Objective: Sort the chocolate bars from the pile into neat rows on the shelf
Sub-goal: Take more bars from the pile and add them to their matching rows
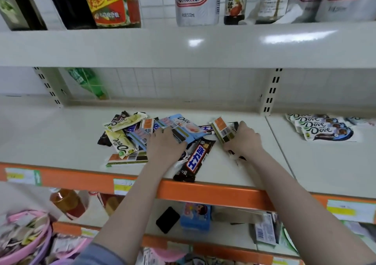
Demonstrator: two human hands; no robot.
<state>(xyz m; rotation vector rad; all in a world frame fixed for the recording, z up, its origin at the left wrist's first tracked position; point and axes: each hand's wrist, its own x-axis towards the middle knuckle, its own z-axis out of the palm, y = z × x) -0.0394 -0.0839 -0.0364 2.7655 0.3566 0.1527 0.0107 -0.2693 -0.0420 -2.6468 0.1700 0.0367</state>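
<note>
An orange front edge (213, 193) is seen on the shelf (234, 169), with both forearms crossing it. Nearest that edge, a dark Snickers bar (195, 161) lies angled, one end overhanging the front. The pile of chocolate bars (142, 134) is spread over the middle of the shelf, wrappers overlapping in mixed directions; pale green Dove bars (120, 142) lie at its left side and a light blue Dove bar (185, 127) near its centre. The left hand (164, 144) is laid palm down on the pile, fingers curled into the wrappers; whether a bar is gripped cannot be told. The right hand (244, 140) is held right of the pile, fingers closed around a small bundle of bars (222, 130), barcodes upward. Toward the back right corner, a row of Dove bars (323, 127) lies overlapped and aligned on the adjoining shelf panel. Bottles (197, 2) are seen standing on the upper shelf (183, 47).
</note>
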